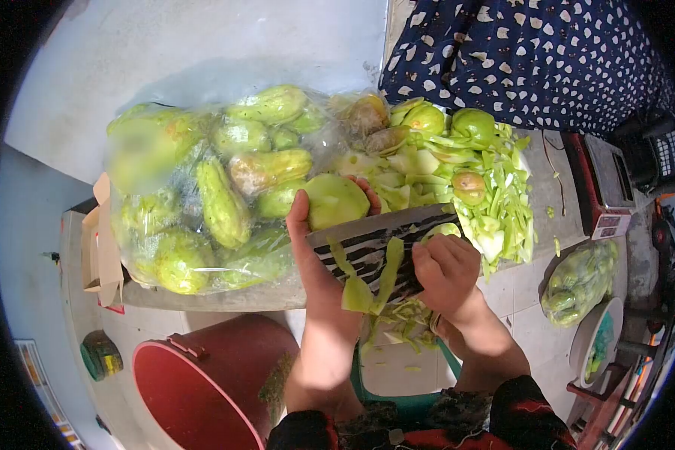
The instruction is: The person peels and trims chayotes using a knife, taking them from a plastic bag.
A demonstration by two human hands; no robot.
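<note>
My left hand (315,247) is wrapped round a pale green, peeled-looking fruit (336,201), with fingertips showing at its far right side. My right hand (446,271) is closed on a wide blade (379,229), gripping its right end. The blade lies slanted just below the fruit, dark streaks and green peel strips (388,276) on its face. A small round green piece shows behind my right fingers. Left of my hands, a clear plastic bag (221,195) full of green fruits lies on the counter. Peelings (495,195) are heaped to the right.
A red bin (210,382) stands below the counter at the left, an open cardboard box (105,240) beside the bag. At the right are a red scale (600,180), another bag of green fruit (581,281) and a white basin (596,345). Patterned dark cloth (525,60) hangs behind.
</note>
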